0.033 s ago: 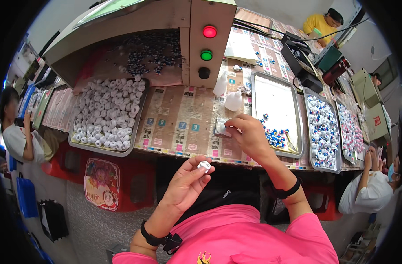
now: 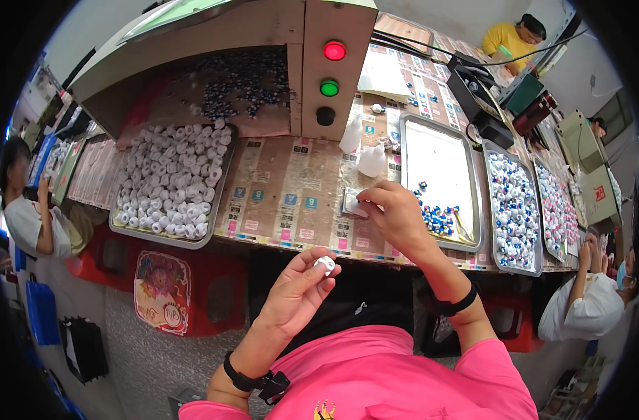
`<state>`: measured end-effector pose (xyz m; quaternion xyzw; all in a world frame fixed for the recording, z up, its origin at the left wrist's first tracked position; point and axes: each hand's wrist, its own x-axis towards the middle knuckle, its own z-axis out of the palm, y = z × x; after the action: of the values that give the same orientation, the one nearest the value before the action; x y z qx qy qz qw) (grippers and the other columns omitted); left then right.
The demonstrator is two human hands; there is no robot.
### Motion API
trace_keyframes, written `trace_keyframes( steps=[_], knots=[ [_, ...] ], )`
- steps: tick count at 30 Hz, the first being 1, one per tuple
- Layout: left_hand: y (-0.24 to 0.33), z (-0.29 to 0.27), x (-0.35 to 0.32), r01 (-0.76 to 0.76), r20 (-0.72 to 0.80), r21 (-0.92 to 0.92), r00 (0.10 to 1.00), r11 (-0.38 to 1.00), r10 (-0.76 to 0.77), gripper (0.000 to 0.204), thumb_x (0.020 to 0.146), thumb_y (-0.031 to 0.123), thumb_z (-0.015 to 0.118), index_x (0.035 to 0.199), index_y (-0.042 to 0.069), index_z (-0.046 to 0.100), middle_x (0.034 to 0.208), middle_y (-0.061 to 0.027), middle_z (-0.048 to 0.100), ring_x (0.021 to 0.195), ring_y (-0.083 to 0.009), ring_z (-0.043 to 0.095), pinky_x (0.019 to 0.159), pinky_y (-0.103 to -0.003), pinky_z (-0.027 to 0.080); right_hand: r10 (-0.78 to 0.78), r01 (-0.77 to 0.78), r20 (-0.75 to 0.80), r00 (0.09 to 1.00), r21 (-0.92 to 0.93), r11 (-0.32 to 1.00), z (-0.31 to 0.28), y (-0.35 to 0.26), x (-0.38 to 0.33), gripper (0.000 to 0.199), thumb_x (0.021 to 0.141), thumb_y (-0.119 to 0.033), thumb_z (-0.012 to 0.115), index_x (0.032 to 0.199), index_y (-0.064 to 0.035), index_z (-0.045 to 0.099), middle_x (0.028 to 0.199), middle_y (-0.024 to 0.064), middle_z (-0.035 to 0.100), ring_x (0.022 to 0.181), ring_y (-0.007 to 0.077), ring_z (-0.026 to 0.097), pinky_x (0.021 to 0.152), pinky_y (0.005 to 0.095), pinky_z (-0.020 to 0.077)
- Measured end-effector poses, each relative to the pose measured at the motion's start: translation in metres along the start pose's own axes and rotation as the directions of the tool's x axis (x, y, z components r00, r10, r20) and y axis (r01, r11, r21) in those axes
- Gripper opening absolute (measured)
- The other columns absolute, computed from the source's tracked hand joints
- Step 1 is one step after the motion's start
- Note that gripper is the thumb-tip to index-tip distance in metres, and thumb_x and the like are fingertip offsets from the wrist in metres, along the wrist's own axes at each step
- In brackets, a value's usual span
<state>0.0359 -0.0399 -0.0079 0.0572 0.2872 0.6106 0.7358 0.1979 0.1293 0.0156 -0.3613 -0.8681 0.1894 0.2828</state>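
My left hand (image 2: 297, 292) is raised just off the table's front edge. Thumb and fingers pinch a small white rounded plastic piece (image 2: 325, 264) with dark openings on it. Over the table, my right hand (image 2: 395, 215) has its thumb and fingertips drawn together at the edge of a small whitish square pad (image 2: 352, 201). Anything between those fingertips is too small or hidden to make out. Just beyond the right hand stands a white squeeze bottle (image 2: 371, 162). To its right lies a metal tray (image 2: 477, 210) holding several small blue multicoloured pieces (image 2: 439, 220) at its near end.
At left, a tray (image 2: 226, 168) is heaped with white pieces (image 2: 167, 183). A beige machine housing (image 2: 333, 21) with red and green lamps stands behind. Farther right are trays of blue-and-white pieces (image 2: 515, 210) and pinkish pieces (image 2: 556, 210). Co-workers sit left, right and far right.
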Motion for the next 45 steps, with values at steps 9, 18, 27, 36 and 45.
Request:
trace_keyframes(
  steps=[9,18,27,36,45],
  knots=[
    [0.003,0.000,0.001,0.021,0.007,-0.066,1.000,0.998,-0.021,0.023,0.091,0.007,0.060,0.114,0.007,0.057,0.108,-0.0055,0.062,0.099,-0.0160,0.063,0.079,-0.024,0.053,0.058,-0.057,0.000,0.998,0.159,0.986,-0.010,-0.011,-0.008,0.011,0.076,-0.004,0.069,0.086,-0.0037,0.071,0.081,0.0106,0.065,0.072,0.0252,0.063,0.065,0.0336,0.0498],
    [-0.003,0.007,0.006,0.033,0.005,-0.037,0.999,0.999,-0.033,0.027,0.091,0.003,0.059,0.117,0.005,0.056,0.107,-0.0078,0.063,0.102,-0.0183,0.063,0.084,-0.025,0.055,0.118,-0.187,0.152,0.981,0.595,0.782,-0.026,-0.051,-0.047,0.017,0.078,-0.002,0.073,0.095,-0.0018,0.072,0.086,0.0098,0.068,0.072,0.0122,0.062,0.063,0.0237,0.0498],
    [-0.005,0.007,0.008,0.032,0.002,0.051,0.999,0.998,-0.032,0.027,0.090,0.003,0.061,0.116,0.004,0.057,0.105,-0.0088,0.063,0.096,-0.0184,0.064,0.083,-0.027,0.056,0.109,-0.201,0.192,0.975,0.563,0.802,-0.019,-0.050,-0.053,0.016,0.078,-0.003,0.073,0.094,-0.0037,0.072,0.080,0.0080,0.066,0.068,0.0121,0.061,0.060,0.0242,0.0482],
    [-0.006,0.011,0.006,0.063,0.026,0.078,0.998,0.995,-0.065,0.029,0.089,0.004,0.062,0.117,0.003,0.058,0.104,-0.0088,0.065,0.093,-0.0182,0.065,0.082,-0.028,0.057,0.100,-0.203,0.203,0.974,0.594,0.778,-0.023,-0.045,-0.054,0.015,0.076,0.000,0.073,0.091,-0.0019,0.072,0.079,0.0083,0.066,0.070,0.0130,0.062,0.062,0.0243,0.0476],
    [0.091,-0.007,0.007,-0.397,0.303,0.916,0.579,-0.062,0.757,0.039,0.082,0.011,0.071,0.119,0.006,0.058,0.111,-0.0033,0.055,0.089,-0.0107,0.055,0.073,-0.026,0.049,0.337,-0.242,-0.492,0.803,0.247,0.938,-0.114,0.055,-0.077,0.015,0.086,0.001,0.064,0.100,-0.0016,0.067,0.091,0.0034,0.065,0.086,0.0093,0.060,0.076,0.0231,0.0469]
  ],
)
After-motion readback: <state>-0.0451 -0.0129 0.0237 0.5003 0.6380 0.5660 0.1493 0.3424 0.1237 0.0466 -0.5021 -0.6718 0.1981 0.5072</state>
